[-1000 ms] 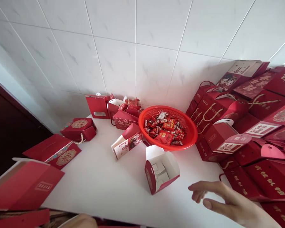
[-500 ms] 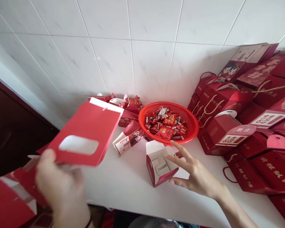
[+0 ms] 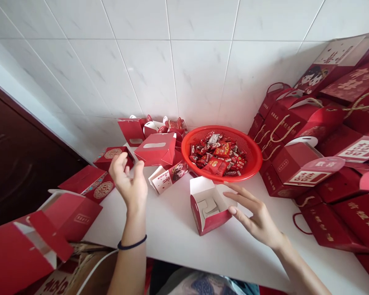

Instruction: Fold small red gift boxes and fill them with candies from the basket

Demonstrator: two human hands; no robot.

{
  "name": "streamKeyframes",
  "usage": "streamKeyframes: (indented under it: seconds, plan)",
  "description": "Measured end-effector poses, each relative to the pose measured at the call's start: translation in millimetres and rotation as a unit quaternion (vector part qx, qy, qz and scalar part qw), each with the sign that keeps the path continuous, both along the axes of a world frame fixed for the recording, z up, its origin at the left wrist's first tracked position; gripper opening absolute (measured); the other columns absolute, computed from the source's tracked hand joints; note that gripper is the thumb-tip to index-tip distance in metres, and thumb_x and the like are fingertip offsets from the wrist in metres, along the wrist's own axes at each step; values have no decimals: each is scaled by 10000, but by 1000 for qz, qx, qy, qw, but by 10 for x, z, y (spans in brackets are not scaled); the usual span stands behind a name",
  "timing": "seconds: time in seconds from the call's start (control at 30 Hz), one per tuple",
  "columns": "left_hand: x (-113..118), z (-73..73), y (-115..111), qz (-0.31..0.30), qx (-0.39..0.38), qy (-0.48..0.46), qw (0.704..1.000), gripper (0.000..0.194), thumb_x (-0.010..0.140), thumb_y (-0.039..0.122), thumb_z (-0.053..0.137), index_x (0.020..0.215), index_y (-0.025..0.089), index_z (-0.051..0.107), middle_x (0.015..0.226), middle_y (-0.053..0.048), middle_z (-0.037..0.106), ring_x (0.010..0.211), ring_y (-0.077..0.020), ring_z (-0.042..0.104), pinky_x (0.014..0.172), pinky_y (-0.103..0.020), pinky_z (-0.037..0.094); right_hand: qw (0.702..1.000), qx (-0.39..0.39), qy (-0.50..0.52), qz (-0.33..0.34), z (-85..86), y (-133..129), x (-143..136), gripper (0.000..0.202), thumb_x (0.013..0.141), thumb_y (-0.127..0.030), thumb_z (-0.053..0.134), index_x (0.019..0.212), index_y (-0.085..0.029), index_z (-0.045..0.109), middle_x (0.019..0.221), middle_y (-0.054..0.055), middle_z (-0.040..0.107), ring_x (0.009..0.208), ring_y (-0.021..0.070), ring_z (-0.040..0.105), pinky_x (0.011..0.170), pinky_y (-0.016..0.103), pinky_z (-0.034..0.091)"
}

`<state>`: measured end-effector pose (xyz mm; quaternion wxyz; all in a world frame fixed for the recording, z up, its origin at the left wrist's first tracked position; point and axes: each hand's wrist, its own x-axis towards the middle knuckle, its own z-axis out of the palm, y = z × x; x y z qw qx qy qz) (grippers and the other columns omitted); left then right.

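My left hand (image 3: 129,180) is raised over the table's left part, fingers curled but apart, with nothing in it. Just beyond it, a red box with an oval window (image 3: 156,148) lies among other boxes. My right hand (image 3: 253,211) has its fingers spread at the right flap of an open red box (image 3: 213,219), whose white inside shows folded card at the bottom. Behind that box is a red plastic basket (image 3: 257,164) of wrapped sweets (image 3: 217,157). A printed white and red carton (image 3: 169,178) lies left of the basket.
Stacked red gift boxes with rope handles (image 3: 295,159) fill the right side. More red boxes (image 3: 83,180) stand at the left edge, above a brown carton (image 3: 94,262). A tiled wall (image 3: 199,78) rises behind the white table (image 3: 169,233).
My left hand has let go of the red windowed box, which now lies left of the basket. My right hand has moved slightly right, to the open box's flap. The view has shifted a little.
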<state>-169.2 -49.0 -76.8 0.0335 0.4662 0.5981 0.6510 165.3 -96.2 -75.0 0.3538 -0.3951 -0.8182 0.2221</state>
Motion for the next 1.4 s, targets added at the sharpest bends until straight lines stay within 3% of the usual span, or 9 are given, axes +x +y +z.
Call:
streamKeyframes:
  seconds: [0.07, 0.17, 0.23, 0.33, 0.6, 0.87, 1.03, 1.2, 1.4]
  plan:
    - [178, 170, -119, -17, 46, 1, 999, 268, 899, 353, 597, 1139, 243, 642, 1274, -75, 623, 1188, -241, 613, 1032, -422, 509, 999, -5, 30, -22, -19, 9, -45, 346, 951, -399, 580, 1226, -218, 682, 1356, 130, 606, 1229, 264, 609, 998, 391, 543]
    - [501, 372, -239, -260, -35, 97, 960, 181, 914, 336, 586, 932, 222, 726, 1034, -59, 725, 1001, -217, 687, 894, -372, 577, 997, -31, 68, -33, -57, -3, -126, 339, 956, -415, 569, 1193, -215, 706, 1332, 127, 623, 1211, 261, 619, 989, 383, 543]
    - [663, 404, -277, -386, -93, 168, 902, 192, 927, 322, 581, 950, 233, 749, 1047, -58, 738, 1012, -213, 686, 915, -371, 568, 993, -61, 93, -51, -88, -30, -162, 338, 978, -429, 520, 1136, -222, 735, 1316, 122, 634, 1211, 264, 619, 986, 390, 539]
    - [730, 316, -326, -456, -156, 209, 851, 225, 939, 323, 572, 1069, 251, 741, 1144, -55, 730, 1117, -224, 657, 1019, -403, 517, 983, -105, 119, -94, -149, -92, -173, 350, 958, -476, 540, 1049, -226, 766, 1278, 123, 659, 1197, 286, 628, 959, 399, 549]
    - [384, 10, -633, -489, -305, 130, 807, 765, 724, 480, 810, 1408, 274, 536, 1496, -94, 505, 1374, -338, 467, 1155, -477, 389, 983, -154, 92, -35, -283, -268, -109, 598, 848, -567, 662, 1350, -243, 618, 1454, 148, 516, 1330, 341, 512, 1025, 485, 505]
    - [432, -89, -431, -510, -334, 101, 786, 731, 792, 540, 726, 1429, 253, 511, 1501, -86, 508, 1395, -314, 453, 1157, -451, 385, 985, -161, -34, 45, -274, -194, 55, 942, 753, -605, 743, 1546, -301, 335, 1589, 134, 316, 1438, 354, 361, 1132, 530, 392]
    - [511, 149, -207, -492, -320, 215, 781, 650, 853, 557, 643, 1422, 270, 518, 1439, -77, 575, 1315, -296, 545, 1079, -407, 458, 992, -63, -111, -23, -149, -98, 138, 804, 838, -621, 640, 1527, -296, 383, 1524, 138, 432, 1263, 348, 574, 987, 480, 537]
    - [475, 632, -4, -430, -306, 264, 807, 507, 873, 547, 606, 1284, 251, 638, 1063, -62, 762, 983, -237, 713, 876, -360, 565, 997, 21, -60, -34, 287, 106, 264, 456, 916, -512, 591, 1282, -246, 648, 1220, 101, 687, 1047, 256, 692, 903, 380, 581]
    - [839, 1020, 719, -464, -216, 273, 815, 407, 881, 449, 602, 1188, 194, 681, 1078, -67, 747, 960, -191, 691, 871, -317, 543, 994, 2, 28, -109, 582, 860, 254, 302, 872, -429, 629, 1045, -201, 726, 1037, 65, 743, 823, 189, 706, 772, 305, 583]
